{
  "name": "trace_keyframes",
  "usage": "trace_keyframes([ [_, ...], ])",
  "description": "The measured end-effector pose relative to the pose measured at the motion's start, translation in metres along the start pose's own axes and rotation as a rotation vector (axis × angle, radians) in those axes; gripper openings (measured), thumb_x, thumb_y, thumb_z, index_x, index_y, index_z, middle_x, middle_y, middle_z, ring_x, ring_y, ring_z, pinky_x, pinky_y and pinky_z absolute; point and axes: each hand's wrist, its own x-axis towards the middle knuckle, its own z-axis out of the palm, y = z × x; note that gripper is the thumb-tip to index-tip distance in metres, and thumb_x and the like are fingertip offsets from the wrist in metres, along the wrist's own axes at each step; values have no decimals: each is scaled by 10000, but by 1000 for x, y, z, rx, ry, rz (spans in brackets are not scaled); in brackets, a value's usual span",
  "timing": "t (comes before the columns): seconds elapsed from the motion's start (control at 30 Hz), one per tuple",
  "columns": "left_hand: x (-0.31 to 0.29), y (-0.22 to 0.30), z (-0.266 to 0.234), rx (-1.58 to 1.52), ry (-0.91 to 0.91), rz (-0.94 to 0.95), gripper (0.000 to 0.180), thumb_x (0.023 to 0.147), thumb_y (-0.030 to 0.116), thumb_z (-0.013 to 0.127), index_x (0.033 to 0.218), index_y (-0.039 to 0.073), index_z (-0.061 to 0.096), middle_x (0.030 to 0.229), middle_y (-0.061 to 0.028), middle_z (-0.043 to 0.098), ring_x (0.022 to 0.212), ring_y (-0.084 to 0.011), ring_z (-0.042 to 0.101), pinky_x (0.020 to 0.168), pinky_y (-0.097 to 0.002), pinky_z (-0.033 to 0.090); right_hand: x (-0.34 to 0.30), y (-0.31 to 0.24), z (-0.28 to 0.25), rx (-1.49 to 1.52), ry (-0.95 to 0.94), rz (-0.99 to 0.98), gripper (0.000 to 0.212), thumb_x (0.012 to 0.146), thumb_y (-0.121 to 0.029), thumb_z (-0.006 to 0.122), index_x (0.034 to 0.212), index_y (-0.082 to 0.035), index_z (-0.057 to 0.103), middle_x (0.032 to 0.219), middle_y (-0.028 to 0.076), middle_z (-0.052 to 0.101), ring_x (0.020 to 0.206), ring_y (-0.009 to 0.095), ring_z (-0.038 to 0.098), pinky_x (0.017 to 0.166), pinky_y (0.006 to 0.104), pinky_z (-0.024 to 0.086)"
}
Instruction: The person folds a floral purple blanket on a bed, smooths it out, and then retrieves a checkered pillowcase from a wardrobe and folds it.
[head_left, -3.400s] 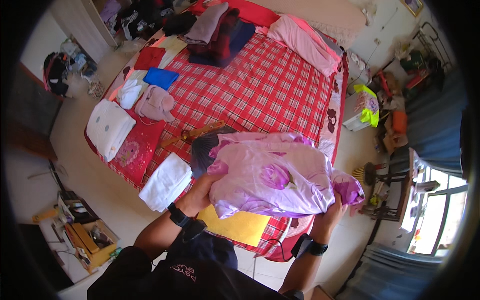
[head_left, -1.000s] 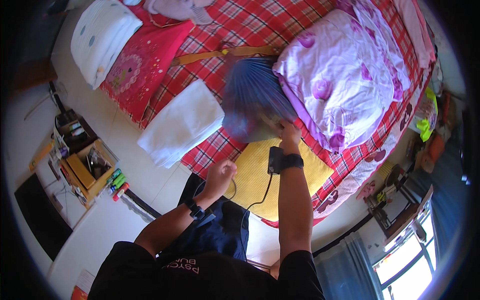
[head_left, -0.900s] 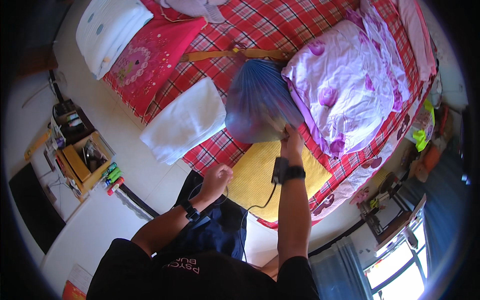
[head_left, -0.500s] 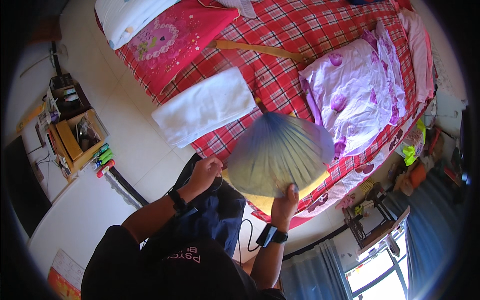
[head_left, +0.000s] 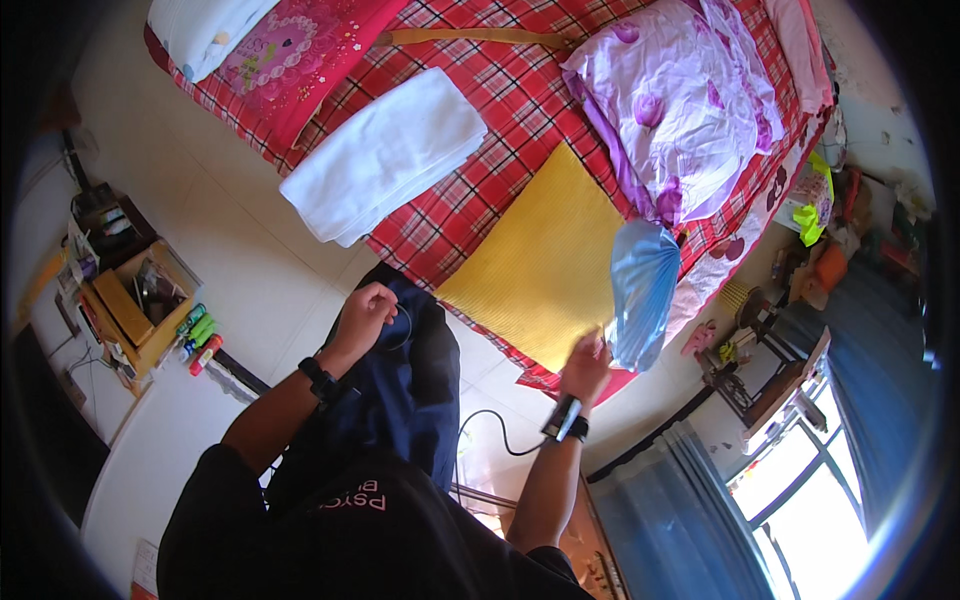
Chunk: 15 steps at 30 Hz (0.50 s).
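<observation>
Right fingers bent at the blue fan

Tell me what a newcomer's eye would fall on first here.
Probably the yellow cloth at the near edge of the red plaid bedspread, with a blue pleated fan by the right hand. Beyond lies a purple-flowered bundle to the right, and a folded white cloth to the left.

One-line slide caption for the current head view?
Right hand at a blue pleated fan's edge, beside a yellow cloth on red plaid bedding; left hand, loosely curled, over dark trousers.
</observation>
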Motion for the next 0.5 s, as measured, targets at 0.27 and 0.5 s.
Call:
trace_keyframes([
  [0.27, -97, 3, -71, 17, 99, 127, 162, 915, 117, 537, 839, -19, 582, 690, -67, 597, 597, -111, 571, 549, -240, 478, -163, 153, 124, -396, 14, 701, 278, 887, -204, 564, 1071, 2, 598, 955, 120, 644, 876, 210, 621, 770, 333, 506],
  [0.5, -134, 26, -154, 0, 125, 352, 107, 881, 40, 507, 819, -2, 583, 660, -63, 603, 562, -111, 574, 524, -243, 468, -227, 124, 132, -1066, -317, 544, 240, 895, -174, 560, 1047, 10, 590, 864, 129, 655, 770, 214, 647, 716, 310, 534],
])
